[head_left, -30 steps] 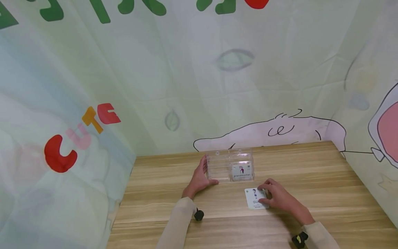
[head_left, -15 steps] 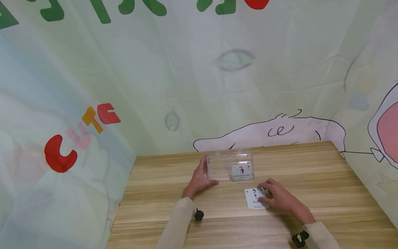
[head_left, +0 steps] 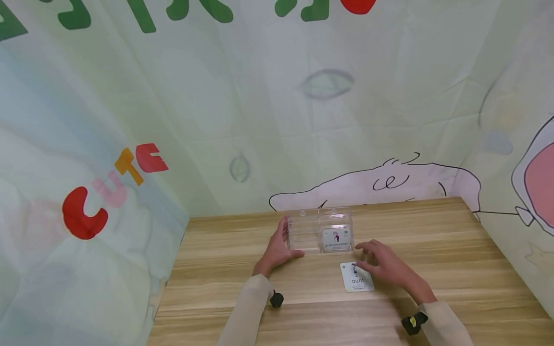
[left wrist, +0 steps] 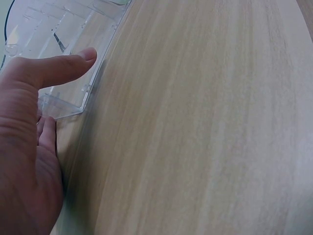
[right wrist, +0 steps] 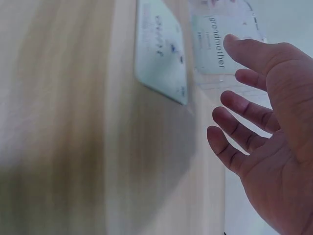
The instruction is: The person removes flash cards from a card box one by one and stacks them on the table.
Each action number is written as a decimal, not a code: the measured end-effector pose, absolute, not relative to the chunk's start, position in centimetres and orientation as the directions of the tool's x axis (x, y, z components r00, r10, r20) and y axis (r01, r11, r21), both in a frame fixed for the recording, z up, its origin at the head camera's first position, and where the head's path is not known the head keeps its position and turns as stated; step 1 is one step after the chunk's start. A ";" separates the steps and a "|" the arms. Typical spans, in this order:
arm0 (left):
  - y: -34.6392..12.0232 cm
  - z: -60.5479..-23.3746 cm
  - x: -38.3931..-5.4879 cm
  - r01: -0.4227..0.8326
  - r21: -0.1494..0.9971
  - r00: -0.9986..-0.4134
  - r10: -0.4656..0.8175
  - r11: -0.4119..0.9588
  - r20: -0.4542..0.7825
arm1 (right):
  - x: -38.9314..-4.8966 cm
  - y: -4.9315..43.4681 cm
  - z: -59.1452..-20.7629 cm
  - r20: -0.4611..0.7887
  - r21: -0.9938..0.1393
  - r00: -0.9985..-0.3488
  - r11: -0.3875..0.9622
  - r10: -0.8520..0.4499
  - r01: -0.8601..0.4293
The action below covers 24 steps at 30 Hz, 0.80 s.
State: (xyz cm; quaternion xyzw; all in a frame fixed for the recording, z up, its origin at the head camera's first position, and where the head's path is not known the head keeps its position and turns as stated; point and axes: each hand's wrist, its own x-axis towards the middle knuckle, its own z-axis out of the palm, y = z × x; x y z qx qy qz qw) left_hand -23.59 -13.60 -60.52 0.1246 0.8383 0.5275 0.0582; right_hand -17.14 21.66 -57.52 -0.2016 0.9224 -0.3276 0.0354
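A clear plastic card rack (head_left: 305, 235) with stepped slots stands at the back of the table. A white card reading "grandmother" (head_left: 336, 239) sits in its lower right slot. My left hand (head_left: 278, 249) rests against the rack's left side, fingers straight along it and thumb stretched across the front, as the thumb (left wrist: 63, 68) in the left wrist view shows. A card reading "aunt" (head_left: 358, 281) lies on the table before the rack. Just above its right upper part is my right hand (head_left: 383, 262), fingers loosely bent and holding nothing; the right wrist view shows its palm (right wrist: 279, 161).
The wood-grain table (head_left: 316, 317) runs under both forearms. A printed cloth backdrop (head_left: 259, 120) hangs directly behind and to the sides of it. Black devices are worn on the wrists, the left one (head_left: 277, 299) and the right one (head_left: 414, 323).
My right hand has let go of the "aunt" card's right edge and moved slightly up towards the rack, uncovering more of the card. The left hand and rack stay put.
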 end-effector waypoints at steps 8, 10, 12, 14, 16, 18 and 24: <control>-13.8 -60.6 -23.7 0.151 0.897 -0.961 0.274 0.416 0.035 | -18.3 20.8 -56.7 0.129 -0.679 -0.914 0.637 -0.385 -0.364; -13.7 -60.6 -23.6 0.149 0.898 -0.961 0.274 0.414 0.033 | -18.6 20.6 -56.8 0.142 -0.685 -0.911 0.626 -0.387 -0.372; -13.7 -60.6 -23.6 0.148 0.900 -0.961 0.273 0.411 0.033 | -18.8 20.4 -56.8 0.149 -0.693 -0.911 0.617 -0.384 -0.373; -13.7 -60.5 -23.6 0.145 0.901 -0.961 0.274 0.410 0.030 | -19.1 20.3 -56.9 0.151 -0.701 -0.913 0.610 -0.379 -0.370; -13.7 -60.5 -23.6 0.145 0.900 -0.960 0.278 0.411 0.028 | -19.3 20.2 -56.9 0.149 -0.709 -0.916 0.605 -0.373 -0.362; -13.7 -60.4 -23.6 0.141 0.900 -0.960 0.280 0.412 0.022 | -19.4 20.1 -56.9 0.151 -0.714 -0.916 0.600 -0.370 -0.360; -13.7 -60.5 -23.6 0.137 0.899 -0.961 0.277 0.416 0.019 | -19.6 19.9 -56.9 0.187 -0.712 -0.910 0.588 -0.370 -0.385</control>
